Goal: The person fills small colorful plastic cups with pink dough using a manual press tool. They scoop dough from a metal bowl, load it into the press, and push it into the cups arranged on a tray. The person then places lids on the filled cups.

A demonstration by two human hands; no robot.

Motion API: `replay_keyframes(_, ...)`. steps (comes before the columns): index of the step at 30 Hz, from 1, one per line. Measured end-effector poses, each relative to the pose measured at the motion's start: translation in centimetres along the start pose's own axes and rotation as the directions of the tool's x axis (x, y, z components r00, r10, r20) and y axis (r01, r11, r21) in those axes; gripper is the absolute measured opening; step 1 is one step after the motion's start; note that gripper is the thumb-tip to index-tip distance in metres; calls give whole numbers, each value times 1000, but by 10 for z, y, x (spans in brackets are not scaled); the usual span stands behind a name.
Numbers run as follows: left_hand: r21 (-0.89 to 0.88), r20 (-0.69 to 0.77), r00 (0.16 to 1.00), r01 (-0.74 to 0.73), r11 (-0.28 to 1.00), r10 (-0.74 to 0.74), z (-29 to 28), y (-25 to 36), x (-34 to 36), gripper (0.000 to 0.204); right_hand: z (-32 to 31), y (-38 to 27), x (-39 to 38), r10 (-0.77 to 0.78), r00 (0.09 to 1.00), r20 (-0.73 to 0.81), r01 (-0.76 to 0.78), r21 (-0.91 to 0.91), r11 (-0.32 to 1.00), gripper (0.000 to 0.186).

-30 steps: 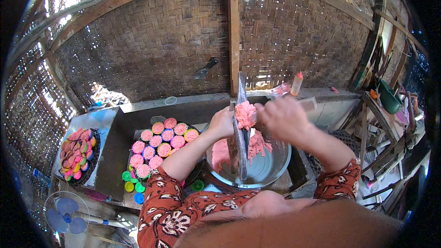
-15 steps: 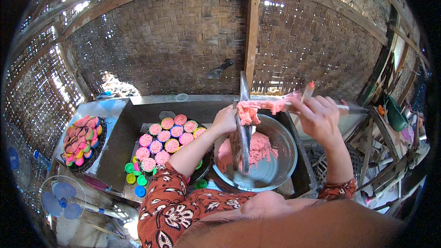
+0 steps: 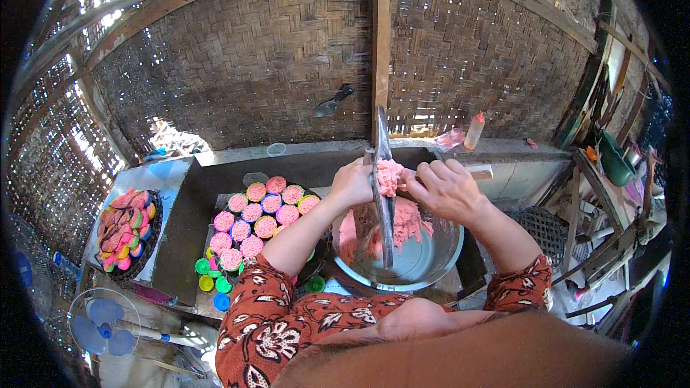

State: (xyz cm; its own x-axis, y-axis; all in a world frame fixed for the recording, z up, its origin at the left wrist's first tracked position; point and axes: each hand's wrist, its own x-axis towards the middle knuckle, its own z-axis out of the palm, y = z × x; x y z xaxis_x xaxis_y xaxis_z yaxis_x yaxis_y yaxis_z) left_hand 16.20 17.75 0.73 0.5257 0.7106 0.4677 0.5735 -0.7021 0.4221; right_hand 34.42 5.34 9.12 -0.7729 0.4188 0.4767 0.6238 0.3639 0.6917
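Observation:
A worn, grey wooden board (image 3: 386, 233) stands on edge above a metal basin (image 3: 431, 275). My left hand (image 3: 352, 185) is closed on its left side, beside a short peg. On the board's right side clings a lump of pink dough (image 3: 389, 177). My right hand (image 3: 447, 190) has its fingers curled against this lump, around a pale wooden stick (image 3: 480, 171) whose end shows behind the knuckles. A larger heap of pink dough (image 3: 406, 224) lies in the basin, partly hidden by the board.
Left of the basin are several colourful cups with pink dough strands (image 3: 266, 227) and small coloured moulds (image 3: 223, 285). A tray of coloured pieces (image 3: 128, 230) sits farther left, above a fan (image 3: 106, 327). A bottle (image 3: 474, 131) stands on the back ledge by a woven wall (image 3: 237, 65).
My right hand has moved left and down, close to the board. Dough that was stretched along the stick is now bunched against the board. My left hand keeps its hold.

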Motion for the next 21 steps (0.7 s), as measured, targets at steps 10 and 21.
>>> replay_keyframes(10, -185, 39, 999, -13, 983, 20, -3, -59, 15, 40, -21, 38, -32, 477, 868, -139, -457, 154, 876, 29)
replay_keyframes(21, -168, 46, 995, 100, 981, -93, -16, -36, 11, 38, 0, 37, -43, 448, 890, 90, -455, 269, 849, 25)
